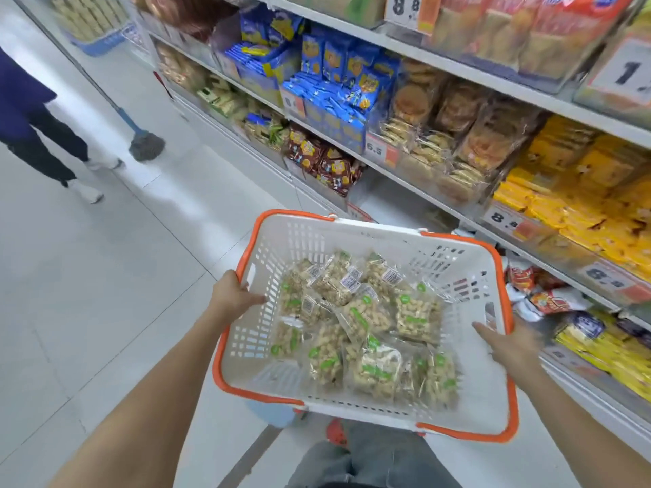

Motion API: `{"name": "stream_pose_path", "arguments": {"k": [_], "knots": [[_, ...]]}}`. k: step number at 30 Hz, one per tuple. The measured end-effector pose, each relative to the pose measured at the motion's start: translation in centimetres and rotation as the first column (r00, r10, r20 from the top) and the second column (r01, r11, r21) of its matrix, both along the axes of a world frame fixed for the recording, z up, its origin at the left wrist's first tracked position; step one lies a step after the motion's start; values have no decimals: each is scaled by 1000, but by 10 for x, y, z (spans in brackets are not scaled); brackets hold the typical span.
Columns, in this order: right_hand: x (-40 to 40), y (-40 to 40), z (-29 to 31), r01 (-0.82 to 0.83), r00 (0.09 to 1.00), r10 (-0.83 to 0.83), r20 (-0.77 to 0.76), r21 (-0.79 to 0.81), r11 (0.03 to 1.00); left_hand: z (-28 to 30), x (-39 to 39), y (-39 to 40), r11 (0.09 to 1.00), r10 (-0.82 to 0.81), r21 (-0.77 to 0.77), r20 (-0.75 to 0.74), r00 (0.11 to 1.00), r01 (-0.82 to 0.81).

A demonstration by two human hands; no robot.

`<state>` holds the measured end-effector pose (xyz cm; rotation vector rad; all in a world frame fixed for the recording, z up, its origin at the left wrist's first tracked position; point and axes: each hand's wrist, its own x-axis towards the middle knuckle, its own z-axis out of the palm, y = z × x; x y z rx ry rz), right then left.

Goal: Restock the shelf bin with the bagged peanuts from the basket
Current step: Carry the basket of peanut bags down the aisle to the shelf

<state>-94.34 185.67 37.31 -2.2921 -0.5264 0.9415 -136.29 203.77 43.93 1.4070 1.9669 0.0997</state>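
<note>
A white plastic basket [468, 406] with orange handles is held up in front of me, tilted toward the shelves. Several clear bags of peanuts [366, 315] with green labels lie loose on its bottom. My left hand [234, 294] grips the basket's left rim, thumb inside. My right hand [509, 343] holds the right rim by the orange handle, fingers spread along the inner wall. A near-empty clear shelf bin [384, 202] sits on the lower shelf just beyond the basket.
Shelves [458, 72] on the right hold blue, brown and yellow snack packs with price tags. A person [38, 128] walks away at the far left beside a mop [146, 146] on the white tiled aisle floor. A blue stool [271, 415] shows under the basket.
</note>
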Motion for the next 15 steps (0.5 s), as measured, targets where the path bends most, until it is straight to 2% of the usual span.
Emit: {"name": "stream_pose_path", "arguments": {"k": [15], "knots": [[10,45,-28,206,977,-209,-43,-66,976,1,61,129,969,-241,-84,-139,961,231]]}}
